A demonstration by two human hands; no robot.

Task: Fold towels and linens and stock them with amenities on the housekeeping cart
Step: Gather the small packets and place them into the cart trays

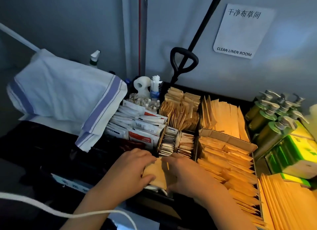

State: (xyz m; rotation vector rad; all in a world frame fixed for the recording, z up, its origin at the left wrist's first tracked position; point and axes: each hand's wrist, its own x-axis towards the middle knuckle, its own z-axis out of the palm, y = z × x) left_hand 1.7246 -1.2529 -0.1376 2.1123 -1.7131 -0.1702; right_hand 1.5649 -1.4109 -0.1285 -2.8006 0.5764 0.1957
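Your grip is on a stack of flat tan kraft-paper amenity packets [158, 173]: your left hand [133, 168] curls round its left edge, thumb along the near side, while your right hand [185, 174] closes over its right edge, so both hands are clasped on the same bundle. You hold it at the near edge of the black divided amenity tray [196, 154] on the housekeeping cart, just in front of the small cardboard slot of white sachets [167, 145], which serves as the landmark here. Right of that slot, the compartments of tan paper sleeves [223, 157] look packed full; behind it, more tan packets [180, 109] stand upright; to its left sit white and red printed packets [140, 127]. Far right of it stand green pump bottles [269, 120]. Left and behind it lies a white cloth with blue stripes [65, 96], loosely folded. By this look the amenities are mostly stocked; this bundle has yet to be seated, and no stacked towels are visible.
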